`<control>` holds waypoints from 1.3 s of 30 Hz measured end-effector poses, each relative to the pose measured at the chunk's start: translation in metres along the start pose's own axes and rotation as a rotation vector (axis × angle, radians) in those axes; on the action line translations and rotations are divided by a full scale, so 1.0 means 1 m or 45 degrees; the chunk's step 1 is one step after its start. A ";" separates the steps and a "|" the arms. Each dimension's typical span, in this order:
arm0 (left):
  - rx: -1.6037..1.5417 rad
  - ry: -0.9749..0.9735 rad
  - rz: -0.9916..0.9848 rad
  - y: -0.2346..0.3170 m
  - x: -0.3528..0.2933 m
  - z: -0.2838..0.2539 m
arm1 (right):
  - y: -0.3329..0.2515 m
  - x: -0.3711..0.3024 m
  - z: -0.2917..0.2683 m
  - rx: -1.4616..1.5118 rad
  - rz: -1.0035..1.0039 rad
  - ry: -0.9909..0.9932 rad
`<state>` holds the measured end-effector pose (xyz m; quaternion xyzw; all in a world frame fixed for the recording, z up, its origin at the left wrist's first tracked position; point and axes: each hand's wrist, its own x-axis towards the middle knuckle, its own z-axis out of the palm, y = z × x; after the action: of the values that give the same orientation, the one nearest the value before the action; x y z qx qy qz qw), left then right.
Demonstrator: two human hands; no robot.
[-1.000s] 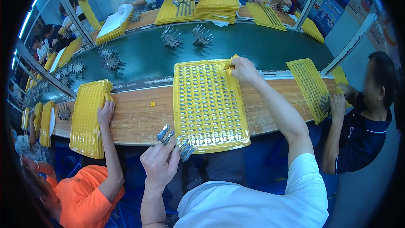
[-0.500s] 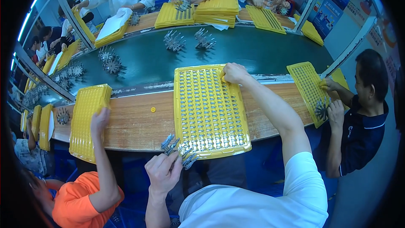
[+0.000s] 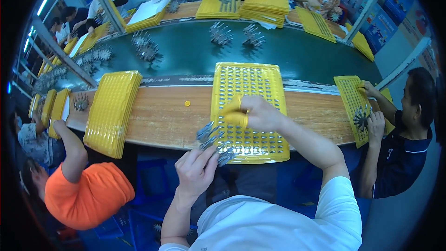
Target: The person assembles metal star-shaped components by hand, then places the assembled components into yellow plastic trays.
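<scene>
My left hand (image 3: pixel 196 169) is closed round a spiky metal rack (image 3: pixel 214 142), star-like with many thin grey prongs, just off the near left edge of the yellow tray (image 3: pixel 274 76). Rows of small silver metal pieces sit in the pockets of this tray, which overhangs the bench's near edge. Over the middle of the tray is my right hand (image 3: pixel 260 114), with yellow coverings on its thumb and finger. These two digits are apart, pointing left, and no piece can be made out between them.
A stack of yellow trays (image 3: pixel 111 111) lies left on the wooden bench (image 3: pixel 162 118), with a small round yellow piece (image 3: pixel 187 103) between. Spiky metal racks (image 3: pixel 220 34) stand on the green belt (image 3: pixel 186 60) beyond. Co-workers sit left, right and opposite; metal posts (image 3: pixel 409 65) flank the belt.
My right hand has come back from the tray's far edge to its middle, its fingers parting. The left hand still holds the rack. The view has shifted; the orange-sleeved co-worker's hand has left the tray stack.
</scene>
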<state>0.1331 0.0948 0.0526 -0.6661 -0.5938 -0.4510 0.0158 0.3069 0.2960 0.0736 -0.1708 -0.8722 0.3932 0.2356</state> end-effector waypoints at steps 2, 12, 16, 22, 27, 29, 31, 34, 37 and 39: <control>-0.003 0.001 -0.007 0.001 0.002 0.003 | -0.030 -0.004 0.016 0.182 -0.046 -0.088; -0.354 0.116 -0.323 0.003 -0.019 -0.009 | -0.039 -0.016 0.059 0.365 -0.043 0.030; -0.246 0.049 -0.172 0.006 -0.005 -0.023 | -0.047 -0.015 0.055 0.279 -0.223 0.017; 0.002 -0.047 0.017 0.003 0.009 -0.032 | -0.056 -0.012 0.047 0.257 -0.317 -0.004; 0.123 -0.086 0.120 0.001 0.010 -0.028 | -0.063 -0.015 0.038 -0.342 -0.402 -0.126; 0.160 -0.113 0.132 0.001 0.012 -0.027 | -0.061 -0.015 0.040 -0.426 -0.395 -0.145; 0.187 -0.146 0.147 -0.001 0.012 -0.026 | -0.057 -0.016 0.041 -0.533 -0.351 -0.211; 0.195 -0.177 0.148 -0.006 0.011 -0.026 | -0.031 -0.019 0.034 -0.689 -0.374 -0.246; 0.127 -0.105 0.004 -0.016 0.005 -0.030 | -0.001 -0.010 0.009 -0.749 -0.277 -0.045; 0.105 -0.088 -0.081 -0.023 -0.001 -0.033 | 0.042 0.001 -0.013 -0.667 -0.059 0.203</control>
<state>0.0959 0.0821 0.0595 -0.6608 -0.6331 -0.4031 0.0083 0.3180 0.3310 0.0494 -0.2361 -0.9266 0.1342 0.2603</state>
